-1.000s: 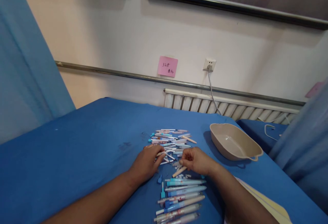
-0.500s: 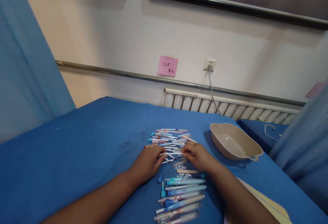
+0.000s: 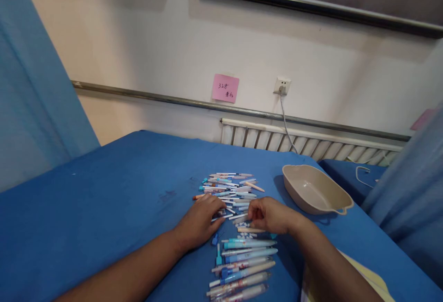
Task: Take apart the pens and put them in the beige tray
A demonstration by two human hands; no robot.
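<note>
My left hand [image 3: 200,216] rests over the left side of a heap of pen refills [image 3: 230,199] and pen barrels. Its thumb stands apart from the fingers, with a white refill [image 3: 223,217] by the thumb tip. My right hand [image 3: 270,214] is curled with its fingertips together at the heap's right side; what lies between them is hidden. Another white refill [image 3: 238,216] ends close to those fingertips. Just below them are small white pieces [image 3: 246,235] and a peach pen barrel [image 3: 251,230]. Closer to me, several pens [image 3: 251,254] lie in a row.
A beige basin [image 3: 316,189] stands on the blue sheet [image 3: 138,186] to the right. Yellow-and-white material [image 3: 367,276] lies beneath my right forearm. Blue curtains [image 3: 41,85] hang at both sides. Behind the bed are a radiator [image 3: 256,136] and a plugged-in cord [image 3: 285,117].
A white refill spanned both hands before; now it no longer does. My right hand has moved slightly down and right toward the small white pieces. My left thumb has spread from its fingers.
</note>
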